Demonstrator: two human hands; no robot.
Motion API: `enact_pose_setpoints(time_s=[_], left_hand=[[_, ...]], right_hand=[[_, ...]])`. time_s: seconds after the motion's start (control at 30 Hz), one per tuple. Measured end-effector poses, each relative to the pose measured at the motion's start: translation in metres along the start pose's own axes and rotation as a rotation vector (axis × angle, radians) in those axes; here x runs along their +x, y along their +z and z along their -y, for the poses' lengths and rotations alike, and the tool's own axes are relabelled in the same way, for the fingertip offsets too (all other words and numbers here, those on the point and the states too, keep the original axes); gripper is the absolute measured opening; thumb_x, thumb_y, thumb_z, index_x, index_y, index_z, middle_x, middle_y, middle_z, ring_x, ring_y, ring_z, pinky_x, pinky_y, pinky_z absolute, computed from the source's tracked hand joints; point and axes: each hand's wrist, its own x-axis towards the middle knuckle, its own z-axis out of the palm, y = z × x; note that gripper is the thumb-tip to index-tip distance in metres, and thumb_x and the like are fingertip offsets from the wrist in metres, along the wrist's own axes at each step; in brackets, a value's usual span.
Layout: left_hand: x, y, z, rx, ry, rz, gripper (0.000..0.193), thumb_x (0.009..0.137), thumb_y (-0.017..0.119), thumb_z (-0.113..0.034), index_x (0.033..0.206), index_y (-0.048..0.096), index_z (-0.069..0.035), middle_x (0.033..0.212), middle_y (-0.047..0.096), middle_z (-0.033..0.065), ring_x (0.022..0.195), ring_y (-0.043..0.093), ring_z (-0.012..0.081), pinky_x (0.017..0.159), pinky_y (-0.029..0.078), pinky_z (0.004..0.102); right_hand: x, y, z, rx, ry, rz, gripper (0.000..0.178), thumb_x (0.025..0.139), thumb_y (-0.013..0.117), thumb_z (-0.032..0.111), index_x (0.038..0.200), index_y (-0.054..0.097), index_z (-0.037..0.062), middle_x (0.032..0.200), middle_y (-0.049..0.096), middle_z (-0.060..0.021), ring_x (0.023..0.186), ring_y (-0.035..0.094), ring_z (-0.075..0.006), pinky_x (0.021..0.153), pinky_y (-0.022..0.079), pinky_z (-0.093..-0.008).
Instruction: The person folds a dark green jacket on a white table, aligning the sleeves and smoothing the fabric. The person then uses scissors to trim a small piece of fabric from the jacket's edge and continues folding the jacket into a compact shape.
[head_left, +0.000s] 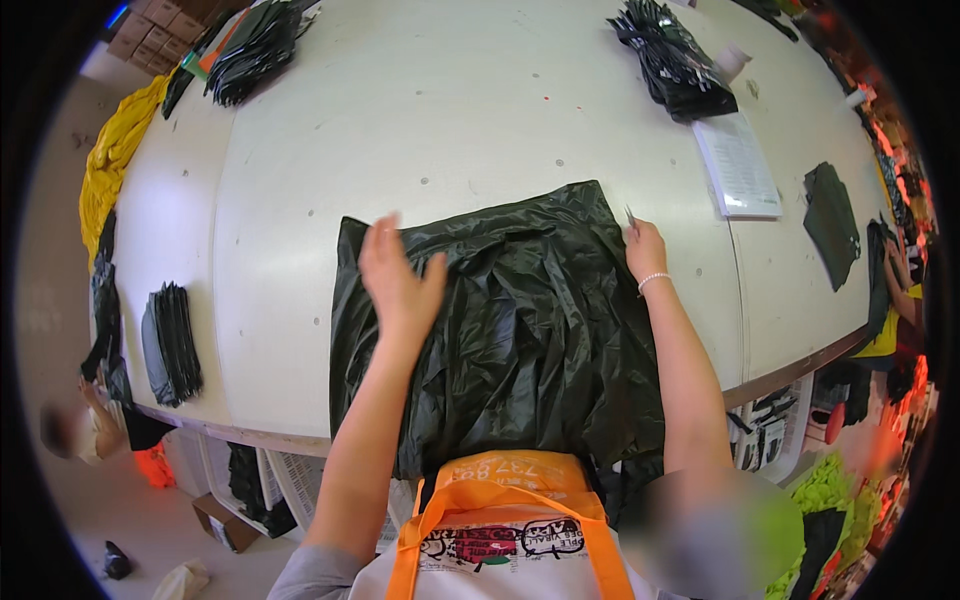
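A dark green, shiny, crumpled piece of fabric [520, 330] lies spread at the table's near edge and hangs down against my apron. Over its upper left part is my left hand [402, 275], open with fingers apart and slightly blurred; I cannot tell whether it touches the cloth. Just beyond the fabric's right edge, my right hand [645, 250] is closed around a small pointed metal tool [630, 214]. Only the tool's tip sticks out past the fingers, so its kind is hidden.
On the white table [470, 130] lie dark folded stacks at the far left [255, 55], far right [675, 65] and near left [172, 343]. White papers [738, 165] and a dark cloth piece [832, 225] lie right. Other people work at both sides. Crates [780, 425] stand below.
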Motion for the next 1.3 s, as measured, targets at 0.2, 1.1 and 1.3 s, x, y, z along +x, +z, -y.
enact_pose_setpoints(time_s=[0.2, 1.1, 1.3], left_hand=[[0.051, 0.126, -0.073, -0.123, 0.174, 0.318, 0.083, 0.070, 0.075, -0.026, 0.138, 0.034, -0.001, 0.135, 0.039, 0.0260, 0.124, 0.038, 0.0410, 0.102, 0.033, 0.0467], [0.067, 0.122, -0.116, -0.483, 0.459, 0.261, 0.026, 0.063, 0.074, 0.000, 0.081, 0.058, -0.010, 0.096, 0.067, 0.0021, 0.090, 0.059, 0.0235, 0.083, 0.041, 0.0345], [0.015, 0.097, -0.066, -0.363, 0.077, 0.202, 0.024, 0.072, 0.071, 0.000, 0.091, 0.058, -0.005, 0.112, 0.062, 0.0106, 0.106, 0.055, 0.0279, 0.091, 0.043, 0.0365]], right_hand=[[0.032, 0.017, -0.015, 0.523, 0.201, 0.347, 0.029, 0.080, 0.068, 0.008, 0.107, 0.063, -0.0041, 0.100, 0.068, -0.0138, 0.088, 0.063, -0.0204, 0.079, 0.049, -0.0308], [0.011, -0.089, 0.038, 0.680, -0.041, 0.172, 0.023, 0.090, 0.062, 0.019, 0.107, 0.057, 0.0040, 0.083, 0.054, -0.0003, 0.064, 0.045, -0.0061, 0.058, 0.040, -0.0210], [0.039, -0.091, -0.136, -0.024, 0.039, -0.157, 0.024, 0.085, 0.065, 0.014, 0.104, 0.056, 0.0029, 0.084, 0.059, -0.0107, 0.072, 0.059, -0.0218, 0.065, 0.049, -0.0308]])
